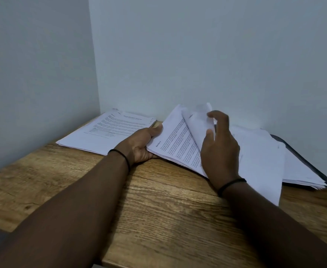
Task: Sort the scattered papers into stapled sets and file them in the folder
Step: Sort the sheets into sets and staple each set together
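White paper stack [175,144] gripped by left hand [142,144]; right hand [219,149] perhaps lifting sheets.

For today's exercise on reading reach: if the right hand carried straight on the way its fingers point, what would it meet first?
Probably the lifted sheet that the right hand is turning, right at its fingers; beyond that the wall, though depth is unclear.

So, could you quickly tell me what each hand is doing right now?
Left hand: grips the paper bundle's left edge.
Right hand: pinches a lifted page.
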